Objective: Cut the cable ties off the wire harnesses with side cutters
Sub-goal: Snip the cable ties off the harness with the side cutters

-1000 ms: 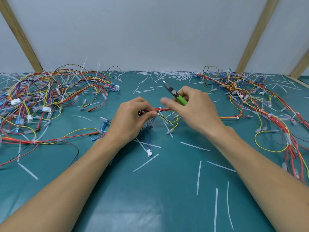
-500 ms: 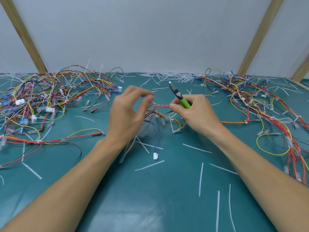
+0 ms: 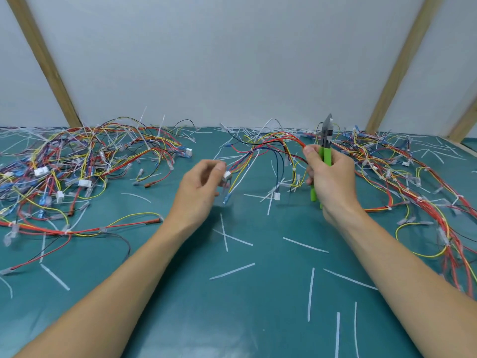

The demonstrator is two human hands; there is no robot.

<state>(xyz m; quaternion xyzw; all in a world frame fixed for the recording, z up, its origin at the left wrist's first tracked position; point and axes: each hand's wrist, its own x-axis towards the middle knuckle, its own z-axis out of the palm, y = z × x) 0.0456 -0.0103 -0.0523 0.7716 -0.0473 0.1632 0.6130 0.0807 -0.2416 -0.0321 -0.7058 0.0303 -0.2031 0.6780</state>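
A wire harness (image 3: pixel 271 140) of red, yellow and blue wires arches above the teal table (image 3: pixel 258 319). My right hand (image 3: pixel 333 182) grips the green-handled side cutters (image 3: pixel 325 151) upright, jaws pointing up, and its thumb pinches the harness's red wires against the handles. My left hand (image 3: pixel 198 192) is blurred and loosely curled, thumb and fingers apart. Its fingertips are right beside the harness's white connector (image 3: pixel 227 174) at the hanging left end. White cable ties (image 3: pixel 293 169) still wrap some of its branches.
A big tangle of harnesses (image 3: pixel 77 161) covers the left of the table. Another pile (image 3: pixel 413 182) runs down the right side. Several cut white tie strips (image 3: pixel 232 271) lie scattered in front of my hands. A white wall and wooden battens stand behind.
My right hand has lifted the harness and turned the cutters upright, moving right. My left hand let go of the wires, opened, and dropped toward the white connector.
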